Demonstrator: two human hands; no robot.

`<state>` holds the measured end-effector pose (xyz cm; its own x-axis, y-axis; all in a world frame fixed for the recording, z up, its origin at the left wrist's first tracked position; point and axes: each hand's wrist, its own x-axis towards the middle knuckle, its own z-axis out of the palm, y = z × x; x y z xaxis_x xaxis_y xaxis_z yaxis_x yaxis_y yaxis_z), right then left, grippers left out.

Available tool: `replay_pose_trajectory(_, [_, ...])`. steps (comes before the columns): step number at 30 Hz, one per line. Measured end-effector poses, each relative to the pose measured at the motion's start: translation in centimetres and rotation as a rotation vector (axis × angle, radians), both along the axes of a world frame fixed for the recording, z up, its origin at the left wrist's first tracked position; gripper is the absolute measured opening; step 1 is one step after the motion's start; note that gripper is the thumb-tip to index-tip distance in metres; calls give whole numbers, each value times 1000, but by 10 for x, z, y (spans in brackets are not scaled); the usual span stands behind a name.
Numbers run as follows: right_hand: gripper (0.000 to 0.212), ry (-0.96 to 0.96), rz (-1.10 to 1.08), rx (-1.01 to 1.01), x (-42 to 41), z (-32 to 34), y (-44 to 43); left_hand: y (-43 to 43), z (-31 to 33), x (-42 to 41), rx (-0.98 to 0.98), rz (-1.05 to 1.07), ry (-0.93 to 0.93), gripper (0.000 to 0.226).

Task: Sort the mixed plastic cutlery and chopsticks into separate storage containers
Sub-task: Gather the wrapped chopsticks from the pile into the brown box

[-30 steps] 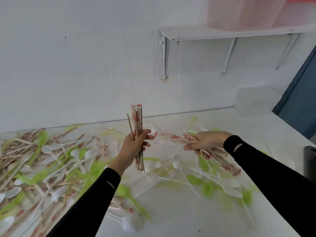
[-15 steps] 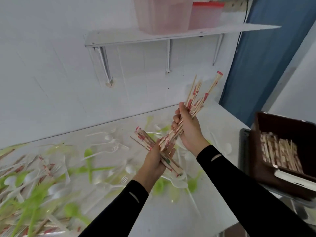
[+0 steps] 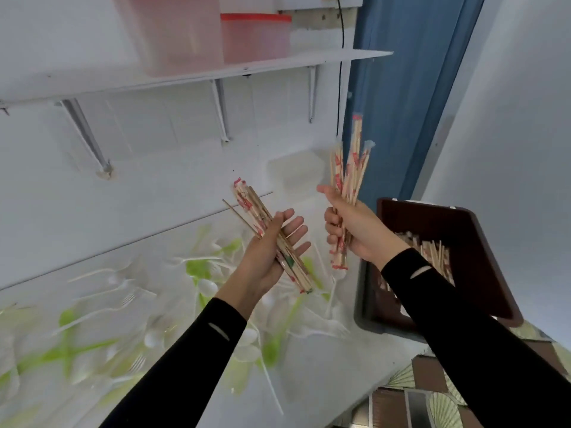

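The right bundle (image 3: pixel 350 168), clenched by the right hand's (image 3: pixel 355 233) curled fingers (image 3: pixel 332 223), is best laid lengthwise in the brown bin (image 3: pixel 463 230); the left bundle (image 3: pixel 250 205), thumb-pinned across the left hand's (image 3: pixel 268 254) straight fingers (image 3: pixel 296 225), should follow.

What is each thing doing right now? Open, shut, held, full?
Left hand: holds left bundle, fingers straight.
Right hand: grips right bundle, upright.
Brown box: open, partly filled with chopsticks.
Red-lidded tub: lid on, on shelf.
Forks and spoons: scattered on table.
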<state>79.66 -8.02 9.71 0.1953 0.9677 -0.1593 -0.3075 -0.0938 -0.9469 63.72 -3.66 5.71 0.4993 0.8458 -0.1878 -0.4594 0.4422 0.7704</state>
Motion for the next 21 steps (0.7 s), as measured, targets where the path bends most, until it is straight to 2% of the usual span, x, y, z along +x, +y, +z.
replay_pose_trajectory(5, [36,-49,-111,-24,65,-14,-40,-9,21,70,-16,-67,-24,33])
replay_pose_trajectory(10, [29,-89,-377,-47,117,-40,-76,-28,18,155,-44,-187,-22,48])
replay_pose_trajectory(12, [27,-172,-485,-77,133,-47,-86,-37,12,186,-30,-244,54,38])
replay_pose_trajectory(14, [24,-206,-585,-121,147,-56,-91,-46,1,210,17,-306,177,18])
replay_pose_trajectory(16, [26,-230,-631,-179,160,-67,-95,-52,-14,227,96,-402,305,19])
replay_pose_trajectory(19, [23,-291,-529,-266,165,-83,-94,-55,-29,226,136,-551,371,12])
replay_pose_trajectory(21, [29,-305,-464,-334,164,-87,-91,-55,-35,223,266,-626,506,18])
